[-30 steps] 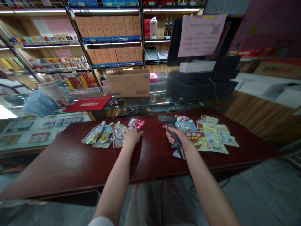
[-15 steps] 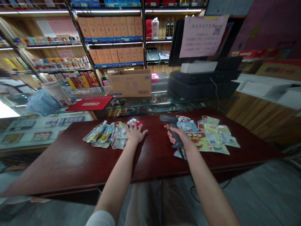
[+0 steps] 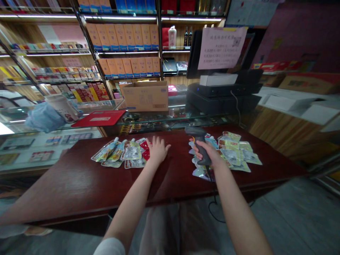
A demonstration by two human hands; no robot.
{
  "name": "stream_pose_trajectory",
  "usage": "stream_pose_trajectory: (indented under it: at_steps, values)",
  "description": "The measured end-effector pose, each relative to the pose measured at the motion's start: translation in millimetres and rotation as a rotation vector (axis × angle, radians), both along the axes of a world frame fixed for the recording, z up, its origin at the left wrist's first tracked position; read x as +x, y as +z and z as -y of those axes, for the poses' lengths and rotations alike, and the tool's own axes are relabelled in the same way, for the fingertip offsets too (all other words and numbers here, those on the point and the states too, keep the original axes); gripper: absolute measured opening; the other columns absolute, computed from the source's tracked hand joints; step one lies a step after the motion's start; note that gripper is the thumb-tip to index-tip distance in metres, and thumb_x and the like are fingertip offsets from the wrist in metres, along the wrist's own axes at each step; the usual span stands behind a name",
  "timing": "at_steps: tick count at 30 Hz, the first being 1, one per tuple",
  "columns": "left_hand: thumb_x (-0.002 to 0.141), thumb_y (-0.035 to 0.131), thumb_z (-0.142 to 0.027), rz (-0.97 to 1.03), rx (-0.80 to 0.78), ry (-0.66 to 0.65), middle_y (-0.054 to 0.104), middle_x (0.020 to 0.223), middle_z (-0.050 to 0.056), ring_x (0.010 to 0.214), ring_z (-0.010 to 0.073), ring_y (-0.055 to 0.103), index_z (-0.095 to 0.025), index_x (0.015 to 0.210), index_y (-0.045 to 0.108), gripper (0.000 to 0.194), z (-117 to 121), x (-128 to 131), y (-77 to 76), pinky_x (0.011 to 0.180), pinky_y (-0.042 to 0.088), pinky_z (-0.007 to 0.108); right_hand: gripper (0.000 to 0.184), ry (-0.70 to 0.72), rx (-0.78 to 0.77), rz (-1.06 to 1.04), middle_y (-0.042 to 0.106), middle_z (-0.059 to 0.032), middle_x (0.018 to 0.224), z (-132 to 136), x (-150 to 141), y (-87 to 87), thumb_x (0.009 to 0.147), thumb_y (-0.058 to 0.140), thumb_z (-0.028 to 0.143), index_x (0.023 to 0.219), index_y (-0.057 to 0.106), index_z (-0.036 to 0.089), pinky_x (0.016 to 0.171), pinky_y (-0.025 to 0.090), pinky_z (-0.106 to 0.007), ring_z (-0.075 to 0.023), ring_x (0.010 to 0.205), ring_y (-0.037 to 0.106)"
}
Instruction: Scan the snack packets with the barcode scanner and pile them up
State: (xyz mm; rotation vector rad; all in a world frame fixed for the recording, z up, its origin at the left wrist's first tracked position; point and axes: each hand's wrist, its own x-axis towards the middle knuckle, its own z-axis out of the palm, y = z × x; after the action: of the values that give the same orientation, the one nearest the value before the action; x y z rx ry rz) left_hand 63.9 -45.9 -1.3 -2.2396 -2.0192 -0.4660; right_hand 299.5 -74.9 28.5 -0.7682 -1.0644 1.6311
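My left hand (image 3: 158, 150) is open, fingers spread, at the right edge of the left-hand pile. Beside its fingers lies a red packet (image 3: 144, 147), partly over the silvery pouches (image 3: 132, 151). Spouted pouches (image 3: 107, 150) with blue and yellow print fan out further left. My right hand (image 3: 206, 153) is wrapped round the handle of a dark barcode scanner (image 3: 200, 145), its head pointing left and its cable hanging down. Behind and to the right of that hand spread several green and yellow snack packets (image 3: 236, 152), with blue-white pouches (image 3: 211, 141) partly hidden by the scanner.
Everything lies on a dark red wooden table (image 3: 66, 184). A glass counter (image 3: 175, 118) behind it carries an open cardboard box (image 3: 145, 97), a red folder (image 3: 99, 118) and a black register (image 3: 212, 95). White boxes (image 3: 289, 101) stand at right.
My left hand has moved right. The red packet has moved down and left against the silvery pouches. The scanner has shifted slightly right in my right hand, and the camera view has tilted a little.
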Motion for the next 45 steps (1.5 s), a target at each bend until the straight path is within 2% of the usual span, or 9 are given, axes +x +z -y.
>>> stream_pose_trajectory:
  at_steps: [6, 10, 13, 19, 27, 31, 37, 42, 45]
  values:
    - [0.096, 0.049, -0.035, 0.269, -0.166, -0.355, 0.064, 0.130, 0.015, 0.123, 0.0264, 0.060, -0.014, 0.128, 0.059, 0.039, -18.2, 49.0, 5.1, 0.110, 0.041, 0.039, 0.037, -0.147, 0.004, 0.039, 0.053, 0.0060, 0.056, 9.1, 38.1, 1.2, 0.072, 0.079, 0.041, 0.079, 0.049, 0.021, 0.035, 0.032, -0.021, -0.0060, 0.037, 0.039]
    - [0.090, 0.056, -0.028, 0.401, -0.169, -0.453, 0.063, 0.130, 0.015, 0.121, 0.0251, 0.061, -0.014, 0.130, 0.056, 0.042, -37.6, 84.4, -5.3, 0.105, 0.045, 0.036, 0.039, -0.199, 0.020, 0.044, 0.052, 0.0055, 0.057, 14.2, 61.9, -7.1, 0.072, 0.079, 0.043, 0.073, 0.046, 0.022, 0.036, 0.034, -0.021, -0.0060, 0.038, 0.040]
    - [0.087, 0.060, -0.027, 0.452, -0.170, -0.441, 0.061, 0.134, 0.019, 0.125, 0.0272, 0.058, -0.011, 0.135, 0.051, 0.052, -50.0, 112.0, -16.6, 0.107, 0.043, 0.038, 0.036, -0.231, 0.008, 0.025, 0.052, 0.0060, 0.057, 18.9, 72.6, -17.5, 0.073, 0.078, 0.042, 0.079, 0.049, 0.021, 0.036, 0.035, -0.021, -0.0060, 0.038, 0.040]
    - [0.082, 0.068, -0.037, 0.601, -0.224, -0.242, 0.054, 0.141, 0.030, 0.133, 0.0338, 0.054, 0.000, 0.144, 0.041, 0.077, -69.1, 142.3, -33.2, 0.108, 0.041, 0.042, 0.038, -0.251, -0.001, -0.085, 0.051, 0.0085, 0.058, 21.4, 83.5, -41.6, 0.072, 0.076, 0.044, 0.092, 0.053, 0.021, 0.036, 0.032, -0.021, -0.0053, 0.036, 0.037]
    - [0.073, 0.076, -0.030, 0.840, -0.212, -0.180, 0.070, 0.122, 0.020, 0.115, 0.0315, 0.066, -0.010, 0.122, 0.063, 0.054, -83.6, 133.5, -48.9, 0.101, 0.048, 0.041, 0.040, -0.269, 0.019, -0.187, 0.051, 0.0086, 0.058, 21.0, 84.9, -53.3, 0.073, 0.075, 0.045, 0.097, 0.055, 0.020, 0.037, 0.032, -0.020, -0.0051, 0.037, 0.037]
    - [0.075, 0.072, -0.025, 0.923, -0.181, -0.193, 0.072, 0.111, 0.014, 0.101, 0.0245, 0.070, -0.012, 0.115, 0.062, 0.043, -84.8, 126.8, -49.2, 0.090, 0.054, 0.035, 0.041, -0.284, 0.012, -0.143, 0.052, 0.0080, 0.058, 24.1, 80.2, -52.0, 0.071, 0.076, 0.044, 0.097, 0.055, 0.020, 0.036, 0.033, -0.021, -0.0058, 0.037, 0.039]
    - [0.085, 0.058, -0.027, 1.250, -0.017, -0.220, 0.066, 0.117, 0.008, 0.102, 0.0178, 0.067, -0.019, 0.130, 0.044, 0.048, -85.4, 112.5, -39.0, 0.088, 0.055, 0.031, 0.042, -0.295, 0.010, -0.127, 0.052, 0.0079, 0.058, 24.8, 77.8, -50.8, 0.072, 0.076, 0.045, 0.099, 0.057, 0.019, 0.036, 0.033, -0.022, -0.0058, 0.036, 0.039]
    - [0.085, 0.058, -0.030, 1.402, 0.132, -0.181, 0.062, 0.126, 0.011, 0.112, 0.0189, 0.064, -0.020, 0.129, 0.044, 0.048, -85.9, 98.2, -25.0, 0.096, 0.052, 0.031, 0.042, -0.303, 0.007, -0.123, 0.053, 0.0082, 0.058, 23.8, 77.3, -50.9, 0.072, 0.076, 0.044, 0.100, 0.058, 0.018, 0.037, 0.033, -0.020, -0.0051, 0.036, 0.039]
    - [0.086, 0.058, -0.037, 1.484, 0.090, -0.156, 0.064, 0.121, 0.012, 0.106, 0.0192, 0.067, -0.018, 0.127, 0.046, 0.046, -81.6, 88.1, -19.0, 0.092, 0.054, 0.032, 0.045, -0.305, 0.005, -0.114, 0.053, 0.0085, 0.057, 25.1, 76.7, -46.8, 0.071, 0.077, 0.045, 0.102, 0.058, 0.018, 0.036, 0.033, -0.020, -0.0049, 0.036, 0.039]
